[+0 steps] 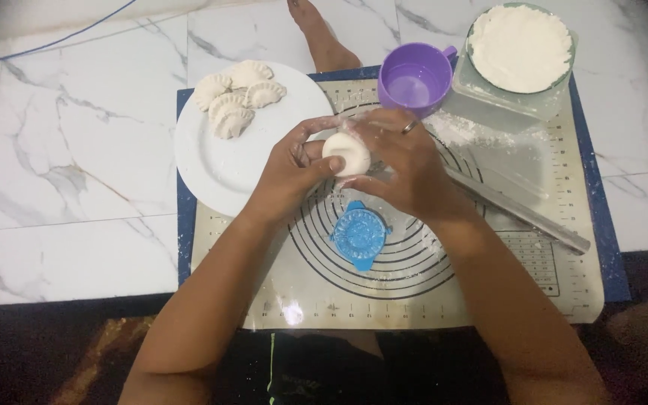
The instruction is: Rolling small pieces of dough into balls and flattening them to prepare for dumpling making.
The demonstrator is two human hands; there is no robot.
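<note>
Soft dough round (pixel 346 154) above the baking mat's (pixel 564 300) middle.
My left hand (pixel 294 169) and right hand (pixel 406 161) cup it together; limp and sticky, best pinched at its rim.

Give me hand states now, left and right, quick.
Left hand: closed around the dough piece, thumb pressing on it.
Right hand: closed on the same dough piece, cupping it from the other side.

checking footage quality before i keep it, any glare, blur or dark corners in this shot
Head view: corners darken in a vignette, strongest along the bottom edge; soft glare on the marble floor at upper left; the white plate and flour bowl are bright, losing surface detail; the whole frame is slightly soft, though both hands, left and right, and the dough they hold read clearly.
</note>
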